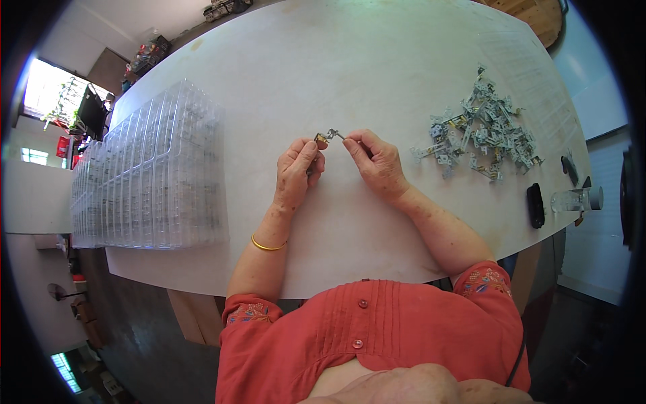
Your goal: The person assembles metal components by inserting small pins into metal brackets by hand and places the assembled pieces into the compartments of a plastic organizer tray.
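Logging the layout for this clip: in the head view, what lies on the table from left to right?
Stack of clear plastic trays → left hand → small metal part → right hand → pile of metal parts → black device → clear bottle.

A large white table (377,60) with rounded corners fills the upper middle of the frame. At the upper left, a bright window (44,91) lets in daylight beside white walls (30,198). Dark grey floor (145,337) shows at the lower left, and a wooden piece (538,17) at the upper right.
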`<move>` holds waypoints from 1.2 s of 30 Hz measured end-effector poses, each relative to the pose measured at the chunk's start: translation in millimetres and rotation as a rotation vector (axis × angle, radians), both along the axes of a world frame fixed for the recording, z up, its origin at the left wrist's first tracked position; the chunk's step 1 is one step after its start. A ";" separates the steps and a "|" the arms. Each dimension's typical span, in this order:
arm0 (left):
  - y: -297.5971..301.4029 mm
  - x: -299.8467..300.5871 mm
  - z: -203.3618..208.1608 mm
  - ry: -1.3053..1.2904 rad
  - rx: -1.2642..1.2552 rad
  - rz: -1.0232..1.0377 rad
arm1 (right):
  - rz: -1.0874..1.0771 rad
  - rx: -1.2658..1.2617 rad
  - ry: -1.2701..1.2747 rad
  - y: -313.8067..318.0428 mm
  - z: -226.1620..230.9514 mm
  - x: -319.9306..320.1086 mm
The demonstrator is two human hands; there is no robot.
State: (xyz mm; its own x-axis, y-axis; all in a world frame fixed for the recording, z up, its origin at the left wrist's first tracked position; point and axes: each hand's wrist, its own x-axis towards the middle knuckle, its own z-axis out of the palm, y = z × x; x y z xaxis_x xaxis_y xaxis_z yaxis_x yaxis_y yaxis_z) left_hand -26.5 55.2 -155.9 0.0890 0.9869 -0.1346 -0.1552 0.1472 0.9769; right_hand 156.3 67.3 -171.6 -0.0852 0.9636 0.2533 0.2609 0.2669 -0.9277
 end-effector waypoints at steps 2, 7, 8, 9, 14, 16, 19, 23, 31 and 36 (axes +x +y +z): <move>-0.5 0.4 0.2 0.007 0.000 -0.002 | -0.001 -0.003 -0.001 -0.3 0.4 -0.3; -1.2 0.8 -1.3 0.068 0.052 -0.007 | -0.004 0.003 -0.021 -0.5 -0.6 0.3; -1.4 0.6 -1.6 0.068 0.052 -0.008 | 0.001 0.001 -0.025 -1.0 0.0 0.2; -1.7 0.4 -1.8 0.087 0.067 -0.002 | 0.000 0.001 -0.025 -1.1 0.2 0.0; -1.8 -0.6 -4.5 0.100 0.101 0.000 | 0.032 -0.012 -0.022 -1.1 2.0 -0.8; -1.3 0.2 -3.5 0.103 0.104 -0.005 | 0.040 -0.049 0.000 -0.6 1.3 0.7; -3.9 0.4 -7.1 0.208 0.149 -0.044 | 0.088 -0.107 0.045 0.0 1.1 0.1; -2.8 0.1 -5.2 0.169 0.078 -0.042 | 0.194 -0.329 0.320 2.7 1.6 1.4; -2.1 -3.8 -3.4 0.174 0.089 -0.166 | 0.423 -0.599 0.480 15.1 11.7 18.4; -2.6 -6.6 -5.1 0.180 0.093 -0.239 | 0.415 -0.639 0.483 15.2 10.9 14.7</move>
State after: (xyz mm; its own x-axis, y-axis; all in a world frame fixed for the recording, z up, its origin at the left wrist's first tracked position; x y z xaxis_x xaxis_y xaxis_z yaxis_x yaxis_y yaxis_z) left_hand -33.1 52.6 -161.0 0.3027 0.9498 -0.0793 0.0496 0.0674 0.9965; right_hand 171.1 82.5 -160.7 -0.4811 0.8481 -0.2219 -0.1978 -0.3516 -0.9150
